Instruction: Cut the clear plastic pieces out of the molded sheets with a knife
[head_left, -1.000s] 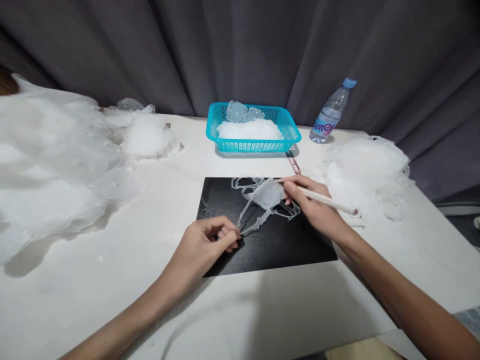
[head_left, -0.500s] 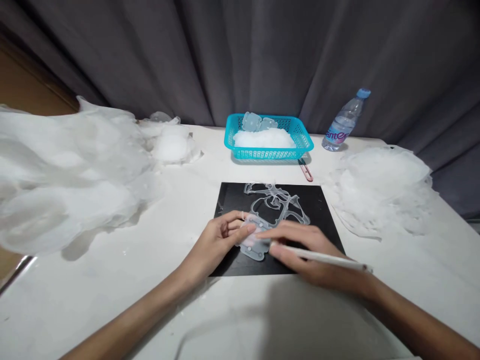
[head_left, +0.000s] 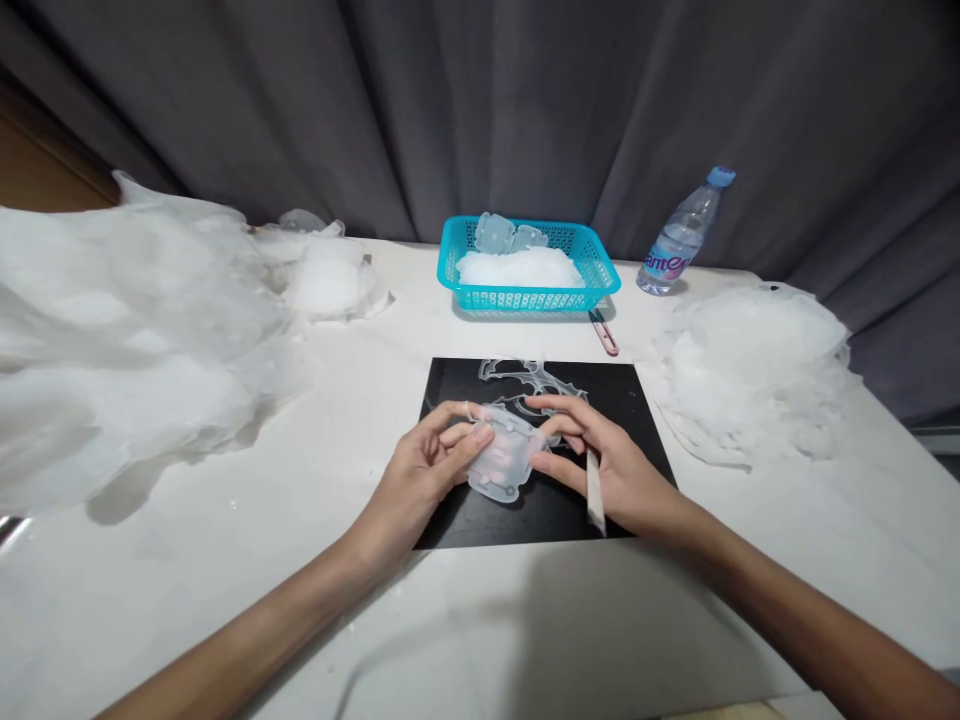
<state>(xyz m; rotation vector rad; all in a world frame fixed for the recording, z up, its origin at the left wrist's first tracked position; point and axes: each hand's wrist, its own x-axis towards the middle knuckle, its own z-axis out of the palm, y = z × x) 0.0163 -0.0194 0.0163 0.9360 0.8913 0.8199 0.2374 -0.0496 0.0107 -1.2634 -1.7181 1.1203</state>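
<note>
Between my two hands a translucent, milky flat piece with rounded lobes (head_left: pixel 501 462) is held up over the black mat (head_left: pixel 480 522). My left hand (head_left: pixel 442 450) pinches its left side, thumb on the front face. At the right edge, my right hand (head_left: pixel 600 455) grips the same piece between thumb and fingers. A slim pale-handled tool (head_left: pixel 595 492) is tucked in the right palm, pointing down toward me; its tip is hidden. Behind the hands, clear cut-off scraps (head_left: pixel 536 377) lie on the mat, partly covered by the right fingers.
A turquoise basket (head_left: pixel 525 298) at the back holds white material and similar translucent pieces (head_left: pixel 495 233). Small pink-handled snips (head_left: pixel 604 335) lie before it. A water bottle (head_left: pixel 679 240) stands to its right. White filmy heaps lie left (head_left: pixel 172 340) and right (head_left: pixel 757 370).
My right hand has turned the tool back into its palm and now grips the piece's right edge. The piece has been raised and tilted more toward me.
</note>
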